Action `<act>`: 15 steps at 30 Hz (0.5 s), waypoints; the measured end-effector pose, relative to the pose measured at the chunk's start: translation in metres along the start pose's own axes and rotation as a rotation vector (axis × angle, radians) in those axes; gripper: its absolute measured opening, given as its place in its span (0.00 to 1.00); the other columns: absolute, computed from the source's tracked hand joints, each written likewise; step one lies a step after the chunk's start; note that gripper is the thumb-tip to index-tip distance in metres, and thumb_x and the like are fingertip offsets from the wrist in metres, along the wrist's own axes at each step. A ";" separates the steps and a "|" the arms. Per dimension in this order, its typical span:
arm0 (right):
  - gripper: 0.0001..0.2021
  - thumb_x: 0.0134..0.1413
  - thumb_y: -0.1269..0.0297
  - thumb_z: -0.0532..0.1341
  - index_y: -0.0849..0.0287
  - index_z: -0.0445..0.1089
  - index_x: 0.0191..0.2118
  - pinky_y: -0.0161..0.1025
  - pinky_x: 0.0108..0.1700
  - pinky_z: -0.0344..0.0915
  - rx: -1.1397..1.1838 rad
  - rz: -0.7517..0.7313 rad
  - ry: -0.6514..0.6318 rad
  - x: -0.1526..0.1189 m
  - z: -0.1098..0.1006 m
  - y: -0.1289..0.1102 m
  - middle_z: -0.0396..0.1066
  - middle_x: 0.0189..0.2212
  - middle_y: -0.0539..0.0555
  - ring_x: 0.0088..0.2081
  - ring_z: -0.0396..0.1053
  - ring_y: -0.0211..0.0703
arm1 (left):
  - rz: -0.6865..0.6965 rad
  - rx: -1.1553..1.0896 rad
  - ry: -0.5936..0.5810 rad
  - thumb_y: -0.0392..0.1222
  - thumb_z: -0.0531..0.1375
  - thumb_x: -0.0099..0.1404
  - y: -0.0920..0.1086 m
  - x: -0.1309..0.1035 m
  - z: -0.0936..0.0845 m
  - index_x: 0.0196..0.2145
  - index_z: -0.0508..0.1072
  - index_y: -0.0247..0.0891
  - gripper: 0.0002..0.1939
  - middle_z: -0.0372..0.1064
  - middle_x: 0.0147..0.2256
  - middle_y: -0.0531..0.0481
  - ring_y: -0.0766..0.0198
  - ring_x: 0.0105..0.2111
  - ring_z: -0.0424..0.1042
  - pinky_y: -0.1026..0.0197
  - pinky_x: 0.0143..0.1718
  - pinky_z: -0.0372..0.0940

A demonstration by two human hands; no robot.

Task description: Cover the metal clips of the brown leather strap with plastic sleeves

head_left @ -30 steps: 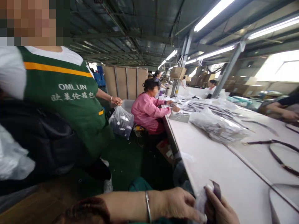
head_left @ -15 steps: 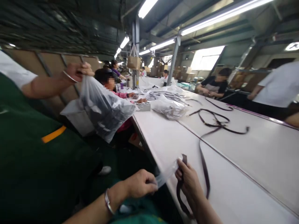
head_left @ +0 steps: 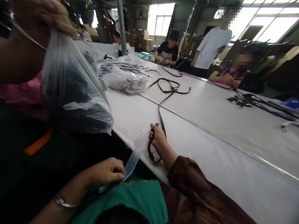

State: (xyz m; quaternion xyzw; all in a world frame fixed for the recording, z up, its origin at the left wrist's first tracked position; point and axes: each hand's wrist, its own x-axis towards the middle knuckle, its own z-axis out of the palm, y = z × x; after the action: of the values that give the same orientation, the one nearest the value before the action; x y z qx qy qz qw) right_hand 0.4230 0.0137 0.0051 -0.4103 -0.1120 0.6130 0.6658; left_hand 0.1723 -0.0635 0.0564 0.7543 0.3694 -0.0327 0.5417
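Strap [head_left: 161, 123], dark brown and narrow, is gripped by the right hand [head_left: 158, 140] at the near edge of the white bench [head_left: 210, 149]; its loose end loops down below that hand over the bench edge, while the rest runs away from the hand across the bench toward a tangle of more straps [head_left: 169, 87]. A small clear plastic sleeve [head_left: 135, 157] is stretched between the two hands: its lower end is pinched shut in the closed left hand [head_left: 107, 171], which is held low, just off the bench edge, and its upper end reaches the fingers of the right hand beside the strap. A metal bangle [head_left: 63, 202] is worn on the left wrist.

For the step in hand to go well, the sleeve's mouth would best be kept taut and open between the two hands, and the strap's looped end gathered neatly so that it is not snagged on the film; this is judged from the hold alone.

To the left of the left hand and above it, a larger clear bag [head_left: 72, 90] of dark items is held up by a co-worker's hand [head_left: 44, 15]. Farther beyond the right hand, a filled plastic bag [head_left: 126, 81] lies on the bench, and other people are seated or standing at the far side.
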 end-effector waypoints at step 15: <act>0.13 0.51 0.61 0.66 0.62 0.67 0.38 0.26 0.16 0.48 0.054 0.263 -0.143 -0.006 -0.007 0.008 0.66 0.24 0.47 0.18 0.56 0.28 | -0.178 -0.389 0.624 0.59 0.63 0.55 -0.001 0.038 0.002 0.25 0.70 0.35 0.21 0.57 0.17 0.57 0.70 0.18 0.53 0.65 0.21 0.48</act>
State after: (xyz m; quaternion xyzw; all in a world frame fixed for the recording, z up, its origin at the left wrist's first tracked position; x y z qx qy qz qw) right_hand 0.4208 0.0045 -0.0025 -0.3586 -0.0877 0.7252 0.5811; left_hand 0.1998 -0.0450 0.0372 0.5762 0.5800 0.2226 0.5311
